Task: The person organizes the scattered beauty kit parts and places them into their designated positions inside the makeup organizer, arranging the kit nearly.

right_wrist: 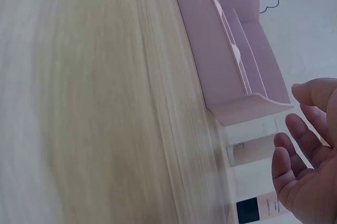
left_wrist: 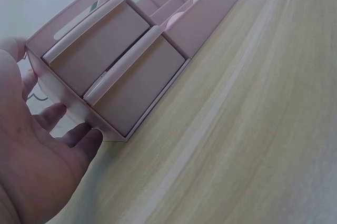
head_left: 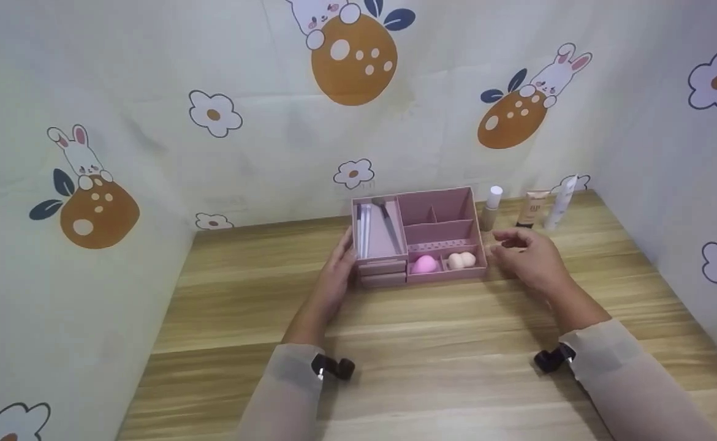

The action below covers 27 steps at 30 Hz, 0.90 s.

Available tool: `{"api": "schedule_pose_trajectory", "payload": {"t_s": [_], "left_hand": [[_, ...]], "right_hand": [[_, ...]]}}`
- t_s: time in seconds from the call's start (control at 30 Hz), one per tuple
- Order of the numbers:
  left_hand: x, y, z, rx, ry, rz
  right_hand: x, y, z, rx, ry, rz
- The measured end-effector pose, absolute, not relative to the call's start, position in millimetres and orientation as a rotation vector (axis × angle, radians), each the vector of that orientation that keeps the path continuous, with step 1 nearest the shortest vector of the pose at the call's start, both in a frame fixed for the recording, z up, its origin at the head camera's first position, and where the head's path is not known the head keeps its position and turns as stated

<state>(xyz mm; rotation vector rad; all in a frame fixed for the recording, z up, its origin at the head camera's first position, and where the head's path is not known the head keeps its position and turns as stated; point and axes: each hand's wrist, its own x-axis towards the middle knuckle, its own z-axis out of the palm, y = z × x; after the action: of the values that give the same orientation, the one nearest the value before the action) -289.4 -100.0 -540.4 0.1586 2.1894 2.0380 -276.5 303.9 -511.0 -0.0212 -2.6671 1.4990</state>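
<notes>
A pink desktop organizer [head_left: 447,275] stands on the table near the back wall. My left hand [head_left: 334,278] touches its left side; in the left wrist view the fingers [left_wrist: 84,140] lie against the side wall beside two closed drawers [left_wrist: 142,82]. Just off the organizer's right side hovers my right hand [head_left: 533,260], fingers loosely bent and holding nothing. In the organizer's front compartments sit a pink makeup sponge [head_left: 424,264] and beige sponges [head_left: 461,261]. Makeup brushes [head_left: 390,226] lie in the top left tray.
To the organizer's right, along the back, stand a bottle with a white cap [head_left: 491,208], a beige tube with a black cap [head_left: 533,208] and a white tube [head_left: 561,205]. Printed cloth walls [head_left: 273,159] enclose the wood-grain table [head_left: 242,294] at the back and sides.
</notes>
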Motion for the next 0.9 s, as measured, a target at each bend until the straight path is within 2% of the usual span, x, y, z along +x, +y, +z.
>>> {"api": "schedule_pose_trajectory", "payload": {"t_s": [0.5,0.9], "left_hand": [[-288.8,-100.1,-540.8,0.173,2.167,2.050],[-288.1,-100.9,-540.5,0.162,2.188,2.020]], "right_hand": [[-279.3,347.0,-495.0,-0.201,-2.467,1.552],[-297.9,385.6,-472.4,-0.512,-2.233,1.657]]}}
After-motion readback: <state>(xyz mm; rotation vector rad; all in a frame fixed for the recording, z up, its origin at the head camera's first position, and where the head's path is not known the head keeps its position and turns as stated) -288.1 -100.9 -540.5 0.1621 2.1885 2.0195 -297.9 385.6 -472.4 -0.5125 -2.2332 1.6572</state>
